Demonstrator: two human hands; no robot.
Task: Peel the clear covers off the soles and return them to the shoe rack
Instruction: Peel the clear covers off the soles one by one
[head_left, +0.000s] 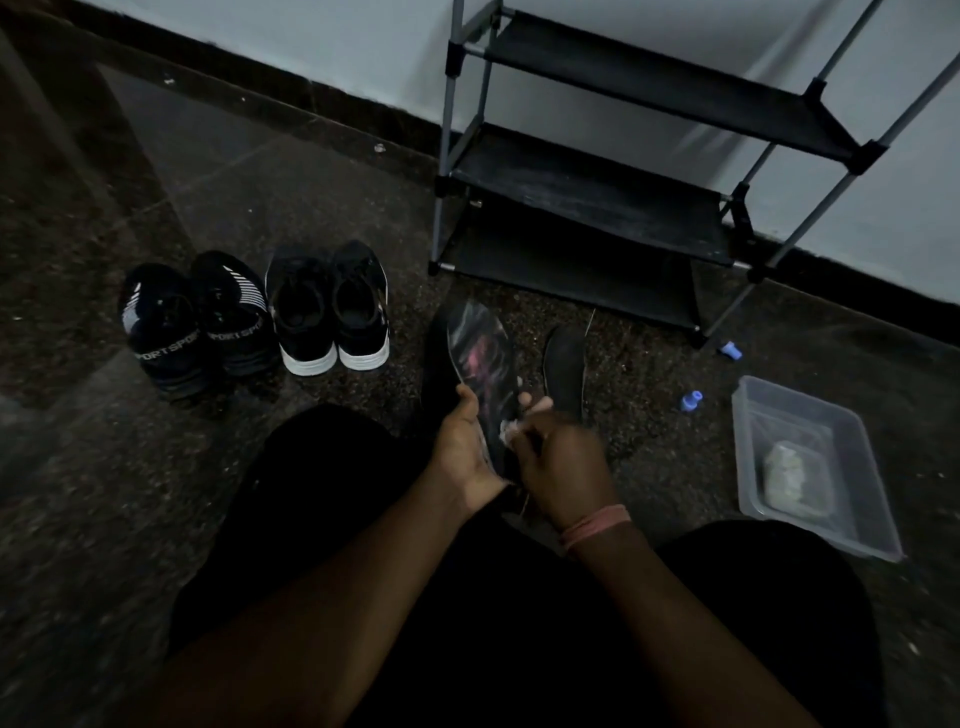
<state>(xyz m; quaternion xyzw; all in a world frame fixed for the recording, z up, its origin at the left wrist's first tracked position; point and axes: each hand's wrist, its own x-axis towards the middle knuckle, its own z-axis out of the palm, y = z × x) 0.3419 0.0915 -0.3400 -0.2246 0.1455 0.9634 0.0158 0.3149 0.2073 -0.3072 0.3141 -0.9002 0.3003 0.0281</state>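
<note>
Insole (480, 358) in glossy clear cover, held upright above floor before shoe rack (587, 202), left hand (460, 447) curled round its heel edge, right hand (558, 457) pinching cover at heel; likely light, flexible, film slippery, best taken at loosened corner.

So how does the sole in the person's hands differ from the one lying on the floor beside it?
The held sole is raised, gripped by the left hand, and glossy under a clear cover; the floor sole lies flat, untouched and matte. The right hand pinches at the held one's heel end. Both are dark.
</note>
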